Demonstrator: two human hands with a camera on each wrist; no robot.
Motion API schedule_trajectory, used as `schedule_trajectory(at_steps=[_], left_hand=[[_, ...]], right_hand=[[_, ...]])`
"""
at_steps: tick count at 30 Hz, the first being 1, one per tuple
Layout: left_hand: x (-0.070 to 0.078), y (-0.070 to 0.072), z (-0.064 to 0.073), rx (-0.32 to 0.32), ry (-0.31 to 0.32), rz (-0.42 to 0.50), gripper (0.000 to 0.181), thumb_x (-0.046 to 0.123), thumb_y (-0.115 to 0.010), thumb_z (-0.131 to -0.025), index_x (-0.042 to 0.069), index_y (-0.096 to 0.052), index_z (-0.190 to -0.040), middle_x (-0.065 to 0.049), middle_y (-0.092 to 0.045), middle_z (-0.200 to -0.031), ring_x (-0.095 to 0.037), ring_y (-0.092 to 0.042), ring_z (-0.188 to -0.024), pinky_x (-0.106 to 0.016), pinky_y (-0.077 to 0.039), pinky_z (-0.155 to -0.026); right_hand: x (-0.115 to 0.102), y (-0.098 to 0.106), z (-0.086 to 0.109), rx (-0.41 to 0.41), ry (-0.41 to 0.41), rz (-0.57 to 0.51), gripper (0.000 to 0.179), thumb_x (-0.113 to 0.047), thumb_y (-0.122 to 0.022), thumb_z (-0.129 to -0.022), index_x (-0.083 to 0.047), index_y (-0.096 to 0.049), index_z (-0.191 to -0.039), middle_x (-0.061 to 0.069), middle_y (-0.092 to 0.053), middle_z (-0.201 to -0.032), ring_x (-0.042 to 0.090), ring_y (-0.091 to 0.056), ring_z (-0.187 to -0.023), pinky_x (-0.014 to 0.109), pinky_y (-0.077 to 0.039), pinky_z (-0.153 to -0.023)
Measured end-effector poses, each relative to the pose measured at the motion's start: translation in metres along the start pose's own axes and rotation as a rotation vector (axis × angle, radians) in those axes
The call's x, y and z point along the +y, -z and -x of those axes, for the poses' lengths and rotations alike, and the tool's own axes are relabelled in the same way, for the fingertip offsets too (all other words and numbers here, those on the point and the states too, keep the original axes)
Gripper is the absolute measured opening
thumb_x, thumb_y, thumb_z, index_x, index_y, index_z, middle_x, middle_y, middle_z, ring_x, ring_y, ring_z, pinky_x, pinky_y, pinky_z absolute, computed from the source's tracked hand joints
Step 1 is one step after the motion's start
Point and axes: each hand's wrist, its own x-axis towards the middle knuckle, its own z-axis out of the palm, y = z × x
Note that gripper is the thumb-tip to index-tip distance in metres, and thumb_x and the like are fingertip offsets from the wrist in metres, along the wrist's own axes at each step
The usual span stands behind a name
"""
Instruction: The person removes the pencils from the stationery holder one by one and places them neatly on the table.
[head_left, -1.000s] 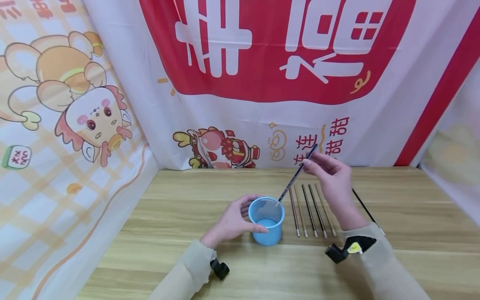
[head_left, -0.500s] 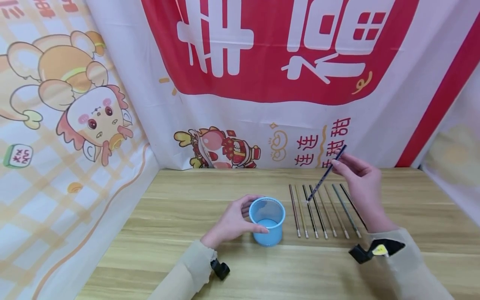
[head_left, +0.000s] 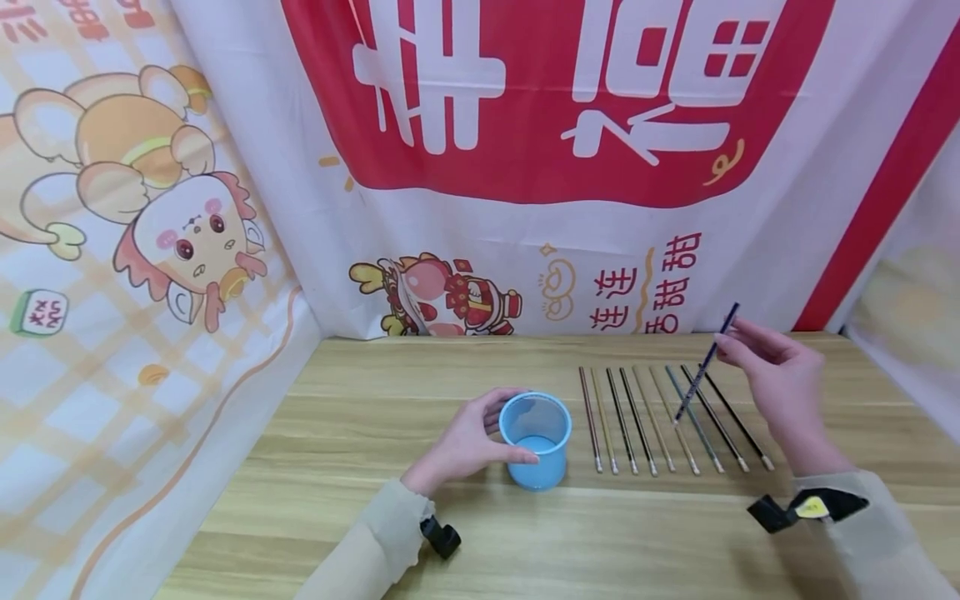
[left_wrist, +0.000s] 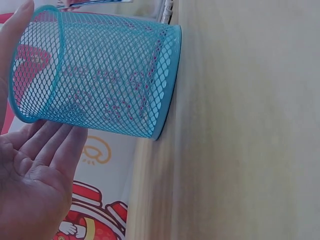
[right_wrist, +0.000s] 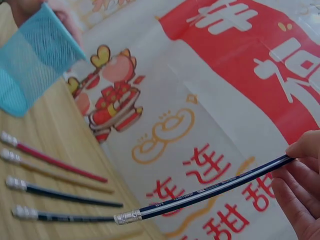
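Observation:
My left hand point(head_left: 468, 437) holds a light blue mesh pencil holder point(head_left: 537, 473), thumb on the near side and fingers round the far side. The holder stands upright on the wooden table, and no pencils show inside it. In the left wrist view its mesh wall point(left_wrist: 110, 75) is seen from the side. My right hand point(head_left: 787, 387) pinches a dark blue striped pencil point(head_left: 703, 367) near its upper end. The pencil slants down to the left, its metal-capped eraser end point(right_wrist: 129, 216) lowest. It hangs over the right part of a row of pencils.
Several pencils lie side by side right of the holder, eraser ends toward me: a dark red pencil point(head_left: 591, 421) at the left, a blue-grey pencil point(head_left: 695, 421) farther right, a black pencil point(head_left: 742, 421) at the right end. A printed cloth point(head_left: 450, 192) hangs behind the table point(head_left: 600, 542).
My right hand has carried the blue pencil rightward, from over the holder's rim to above the right part of the row, uncovering pencils there. The left hand and holder stay put.

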Motion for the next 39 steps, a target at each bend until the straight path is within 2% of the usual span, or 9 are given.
schedule_trajectory(at_steps=[4, 7, 14, 19, 23, 26, 31, 33, 39], left_hand=[[-0.002, 0.0, 0.0, -0.007, -0.012, 0.009, 0.082, 0.029, -0.094, -0.075, 0.021, -0.052, -0.145, 0.005, -0.058, -0.139, -0.016, -0.057, -0.126, -0.034, -0.045, -0.108], [-0.002, 0.001, -0.001, -0.009, -0.016, 0.018, 0.083, 0.029, -0.094, -0.075, 0.02, -0.053, -0.145, 0.005, -0.059, -0.139, -0.016, -0.057, -0.126, -0.034, -0.045, -0.108], [-0.003, 0.0, -0.001, -0.007, -0.01, 0.03, 0.083, 0.027, -0.095, -0.074, 0.02, -0.053, -0.145, 0.004, -0.058, -0.139, -0.015, -0.057, -0.125, -0.033, -0.046, -0.107], [-0.003, 0.0, -0.001, -0.008, -0.005, 0.035, 0.085, 0.027, -0.095, -0.073, 0.019, -0.052, -0.146, 0.003, -0.058, -0.139, -0.016, -0.057, -0.126, -0.033, -0.046, -0.107], [-0.003, 0.0, -0.001, -0.017, -0.011, 0.042, 0.086, 0.026, -0.095, -0.074, 0.018, -0.051, -0.147, 0.003, -0.057, -0.14, -0.018, -0.057, -0.127, -0.033, -0.046, -0.107], [-0.003, 0.001, -0.001, -0.024, -0.014, 0.047, 0.088, 0.026, -0.094, -0.074, 0.016, -0.049, -0.149, 0.003, -0.057, -0.142, -0.018, -0.056, -0.128, -0.033, -0.045, -0.108], [-0.003, 0.001, -0.001, -0.024, -0.016, 0.045, 0.09, 0.025, -0.094, -0.074, 0.015, -0.048, -0.151, 0.003, -0.056, -0.143, -0.017, -0.055, -0.129, -0.034, -0.044, -0.108], [-0.003, 0.001, -0.001, -0.022, -0.018, 0.04, 0.091, 0.025, -0.095, -0.073, 0.016, -0.048, -0.151, 0.003, -0.055, -0.144, -0.017, -0.055, -0.129, -0.034, -0.044, -0.109], [-0.007, 0.003, 0.001, -0.012, -0.016, 0.034, 0.093, 0.025, -0.094, -0.074, 0.015, -0.046, -0.152, 0.005, -0.053, -0.147, -0.015, -0.053, -0.131, -0.034, -0.042, -0.11]], right_hand=[[0.003, 0.019, -0.007, 0.015, 0.006, -0.018, 0.038, -0.011, -0.082, -0.088, -0.006, -0.072, -0.125, -0.009, -0.076, -0.094, 0.004, -0.073, -0.078, 0.012, -0.054, -0.076], [0.003, 0.033, -0.015, 0.028, -0.011, 0.045, 0.036, -0.013, -0.082, -0.087, -0.01, -0.075, -0.123, -0.013, -0.075, -0.091, 0.003, -0.073, -0.077, 0.009, -0.053, -0.073], [0.001, 0.058, -0.034, 0.015, -0.068, 0.327, 0.044, -0.029, -0.078, -0.092, -0.014, -0.07, -0.132, -0.024, -0.072, -0.086, -0.004, -0.07, -0.077, 0.007, -0.049, -0.066], [0.003, 0.067, -0.047, -0.002, -0.12, 0.5, 0.061, -0.046, -0.076, -0.09, -0.011, -0.064, -0.138, -0.03, -0.068, -0.083, -0.007, -0.067, -0.078, 0.012, -0.048, -0.063], [0.006, 0.073, -0.053, -0.063, -0.12, 0.659, 0.072, -0.057, -0.07, -0.091, -0.007, -0.061, -0.141, -0.031, -0.065, -0.084, -0.005, -0.062, -0.082, 0.019, -0.049, -0.065], [0.014, 0.076, -0.057, -0.12, -0.1, 0.745, 0.071, -0.058, -0.067, -0.092, -0.005, -0.062, -0.139, -0.015, -0.072, -0.097, 0.003, -0.064, -0.088, 0.025, -0.05, -0.068], [0.035, 0.079, -0.063, -0.189, -0.052, 0.797, 0.058, -0.046, -0.068, -0.097, 0.0, -0.065, -0.134, 0.014, -0.073, -0.114, -0.002, -0.066, -0.081, 0.02, -0.049, -0.068], [0.044, 0.081, -0.065, -0.213, -0.04, 0.799, 0.054, -0.041, -0.068, -0.098, 0.002, -0.066, -0.131, 0.014, -0.074, -0.11, -0.008, -0.063, -0.076, 0.016, -0.048, -0.066], [0.064, 0.085, -0.066, -0.282, -0.04, 0.868, 0.051, -0.039, -0.067, -0.1, 0.003, -0.067, -0.128, 0.02, -0.073, -0.109, -0.002, -0.064, -0.078, 0.018, -0.049, -0.065]])
